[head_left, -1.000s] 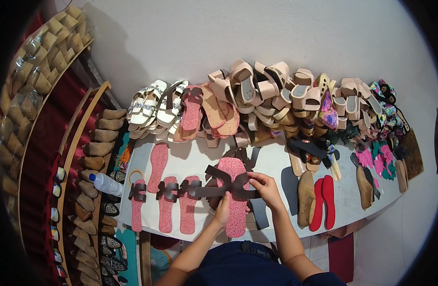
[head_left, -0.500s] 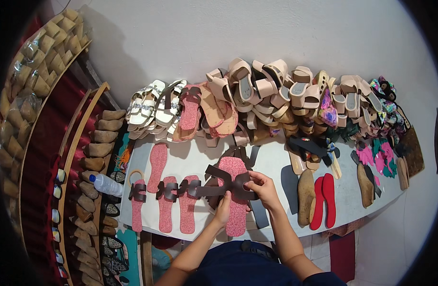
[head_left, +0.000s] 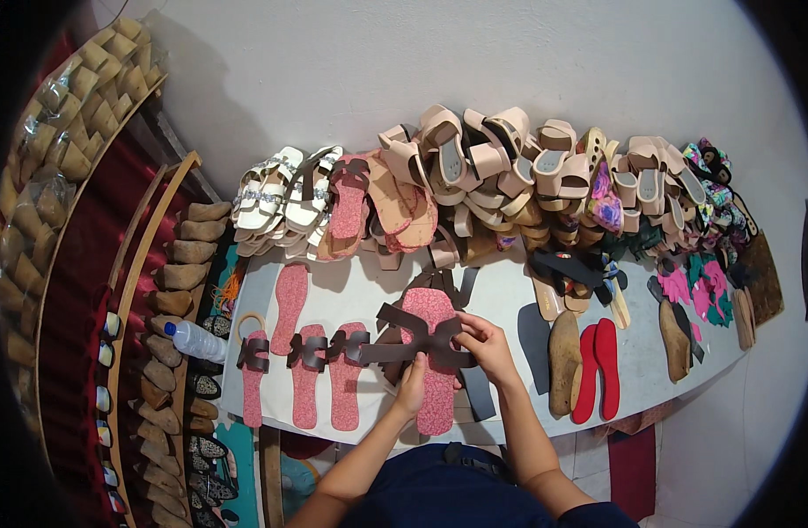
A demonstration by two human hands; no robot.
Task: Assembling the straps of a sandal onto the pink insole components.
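Over the table's near edge I hold up a pink speckled insole with a dark brown strap piece lying across its front part. My left hand grips the insole's left side, its thumb on the strap's middle. The fingers of my right hand pinch the strap's right side. Long strap ends stick out to the left. Behind the insole lies a pile of more dark brown straps, partly hidden. To the left, several pink insoles with brown straps lie on the table, and one bare pink insole is behind them.
Stacked sandals line the wall at the back of the white table. Right of my hands lie a wooden shoe last, red insoles and pink and green scraps. Left stand a water bottle and shelves of lasts.
Almost nothing differs. The insole and strap stay in my hands in nearly the same place, and my right fingers have shifted very slightly on the strap.
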